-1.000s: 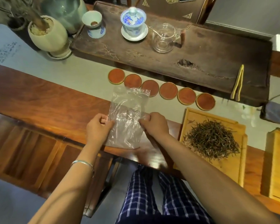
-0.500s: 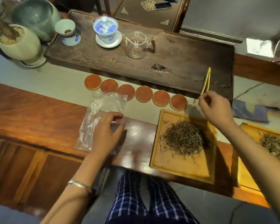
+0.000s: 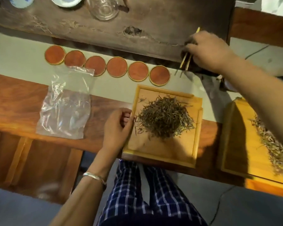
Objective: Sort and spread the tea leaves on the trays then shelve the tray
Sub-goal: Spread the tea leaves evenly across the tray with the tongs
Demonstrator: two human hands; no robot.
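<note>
**Now the tongs come out for a heaped tea tray**

Seen from the head camera: the right hand (image 3: 207, 49) curls its fingers around slim yellow bamboo tongs (image 3: 185, 60) at the dark carved wooden tea board (image 3: 153, 30). The left hand (image 3: 117, 128), fingers loosely bent and holding nothing, rests against the left rim of the pale square wooden tray (image 3: 162, 158), where dark wiry tea leaves (image 3: 165, 119) sit heaped at centre. Light and brittle, the leaves likely want gentle raking; the rigid tray is best gripped by opposite rims.

Tray (image 3: 163, 152), centre: pale smooth matt wood; tea leaves (image 3: 165, 119) dry, wiry; bag (image 3: 64, 111), left: clear crinkled glossy plastic; slab (image 3: 153, 30), top: dark rough weathered wood; bangle (image 3: 95, 176): shiny metal.
</note>
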